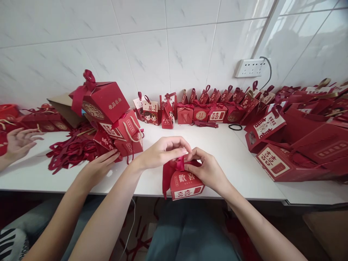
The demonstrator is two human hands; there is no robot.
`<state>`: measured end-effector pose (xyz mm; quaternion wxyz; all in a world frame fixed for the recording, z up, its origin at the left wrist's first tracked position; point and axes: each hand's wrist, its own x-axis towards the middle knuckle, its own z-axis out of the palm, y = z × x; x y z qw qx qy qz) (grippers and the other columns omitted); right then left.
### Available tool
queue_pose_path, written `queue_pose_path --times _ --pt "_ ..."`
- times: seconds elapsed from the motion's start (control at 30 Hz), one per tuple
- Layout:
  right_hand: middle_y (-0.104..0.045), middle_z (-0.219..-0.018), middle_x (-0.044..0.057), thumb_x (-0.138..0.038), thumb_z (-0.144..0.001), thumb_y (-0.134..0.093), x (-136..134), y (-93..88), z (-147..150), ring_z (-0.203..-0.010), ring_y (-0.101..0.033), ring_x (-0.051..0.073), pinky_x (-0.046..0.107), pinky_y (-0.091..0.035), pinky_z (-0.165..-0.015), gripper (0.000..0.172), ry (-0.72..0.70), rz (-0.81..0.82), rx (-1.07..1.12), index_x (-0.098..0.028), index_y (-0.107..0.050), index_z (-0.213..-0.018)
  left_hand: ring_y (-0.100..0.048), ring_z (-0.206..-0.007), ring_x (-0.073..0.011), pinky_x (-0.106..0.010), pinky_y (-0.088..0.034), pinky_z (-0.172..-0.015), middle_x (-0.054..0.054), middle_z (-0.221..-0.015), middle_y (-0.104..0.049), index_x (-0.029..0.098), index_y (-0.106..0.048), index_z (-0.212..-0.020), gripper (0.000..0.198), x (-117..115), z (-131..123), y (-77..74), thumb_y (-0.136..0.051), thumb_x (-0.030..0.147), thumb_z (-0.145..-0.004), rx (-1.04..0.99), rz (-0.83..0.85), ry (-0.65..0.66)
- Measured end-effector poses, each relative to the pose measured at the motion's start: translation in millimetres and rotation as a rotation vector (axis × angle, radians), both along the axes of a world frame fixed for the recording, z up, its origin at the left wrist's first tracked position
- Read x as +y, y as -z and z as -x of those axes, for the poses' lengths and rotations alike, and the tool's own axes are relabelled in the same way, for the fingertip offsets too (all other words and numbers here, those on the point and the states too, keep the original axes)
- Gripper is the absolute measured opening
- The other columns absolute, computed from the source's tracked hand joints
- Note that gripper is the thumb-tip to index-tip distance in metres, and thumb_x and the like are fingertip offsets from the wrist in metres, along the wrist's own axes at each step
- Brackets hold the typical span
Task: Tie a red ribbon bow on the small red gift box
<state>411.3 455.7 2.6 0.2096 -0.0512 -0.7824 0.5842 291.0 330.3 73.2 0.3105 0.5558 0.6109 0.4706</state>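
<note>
A small red gift box (187, 183) with white characters stands near the front edge of the white table, straight in front of me. Dark red ribbon (179, 164) is gathered at its top, and one tail hangs down the box's left side. Both of my hands meet over that ribbon. My left hand (171, 150) comes in from the left with thumb and fingers pinched together at the top of the ribbon. From the right, my right hand (202, 166) pinches the ribbon close to the box's top. The fingertips partly hide the ribbon.
A co-worker's hands (99, 168) are at my left, beside stacked red boxes (100, 101) and a heap of ribbons (73, 150). Rows of finished-looking boxes (201, 114) line the wall. More boxes (288, 165) crowd the right. A black loop (235, 127) lies on the table.
</note>
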Motion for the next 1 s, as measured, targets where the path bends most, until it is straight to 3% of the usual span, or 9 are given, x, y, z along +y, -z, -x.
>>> queue_pose_path --times 0.17,0.33,0.5,0.63,0.8,1.0 --pt "-0.064 -0.073 -0.001 -0.020 -0.072 -0.066 0.5 1.7 0.7 -0.072 -0.062 0.015 0.028 -0.047 -0.070 0.013 0.001 0.060 0.000 -0.020 -0.052 -0.071 -0.048 -0.060 -0.0089 -0.022 -0.039 -0.059 0.001 -0.073 -0.055 0.015 -0.060 -0.084 0.015 6.6 3.4 7.8 -0.049 0.024 -0.085 0.077 -0.008 -0.117" --pt "-0.068 -0.077 0.001 -0.027 -0.070 -0.070 1.1 3.0 0.3 -0.077 -0.065 0.018 0.028 -0.049 -0.068 0.020 0.007 0.157 0.000 -0.021 -0.052 -0.069 -0.055 -0.077 -0.0139 -0.025 -0.043 -0.069 -0.001 -0.085 -0.061 0.018 -0.059 -0.089 0.015 4.8 9.1 31.4 -0.048 0.028 -0.087 0.274 0.062 -0.286" --pt "-0.070 -0.079 0.002 -0.035 -0.069 -0.075 -0.3 5.5 -0.1 -0.076 -0.066 0.018 0.027 -0.050 -0.063 0.028 0.010 0.268 0.023 -0.021 -0.050 -0.069 -0.058 -0.085 -0.0157 -0.028 -0.043 -0.077 -0.001 -0.088 -0.062 0.020 -0.056 -0.086 0.013 -6.9 3.1 50.7 -0.048 0.029 -0.089 0.372 0.050 -0.369" --pt "-0.069 -0.078 0.003 -0.036 -0.069 -0.074 -1.7 6.3 -0.5 -0.077 -0.065 0.018 0.027 -0.049 -0.064 0.029 0.014 0.260 0.051 -0.020 -0.050 -0.070 -0.057 -0.086 -0.0161 -0.028 -0.044 -0.078 -0.002 -0.087 -0.062 0.019 -0.056 -0.083 0.008 -12.8 -5.0 59.2 -0.051 0.024 -0.087 0.448 -0.088 -0.368" --pt "-0.067 -0.075 0.002 -0.032 -0.071 -0.070 -2.1 6.5 -0.2 -0.073 -0.062 0.017 0.028 -0.047 -0.065 0.023 0.059 0.181 0.070 -0.021 -0.049 -0.070 -0.058 -0.083 -0.0161 -0.031 -0.044 -0.080 -0.003 -0.085 -0.063 0.018 -0.056 -0.083 0.006 -14.8 -10.5 68.5 -0.051 0.015 -0.085 0.563 -0.278 -0.469" --pt "-0.063 -0.071 0.000 -0.030 -0.071 -0.069 -2.8 7.5 0.8 -0.069 -0.059 0.015 0.028 -0.046 -0.065 0.022 0.071 0.149 0.086 -0.020 -0.050 -0.069 -0.058 -0.095 -0.0199 -0.038 -0.042 -0.091 -0.005 -0.091 -0.066 0.017 -0.060 -0.087 0.019 -24.7 -12.5 70.7 -0.045 0.008 -0.081 0.521 -0.282 -0.363"
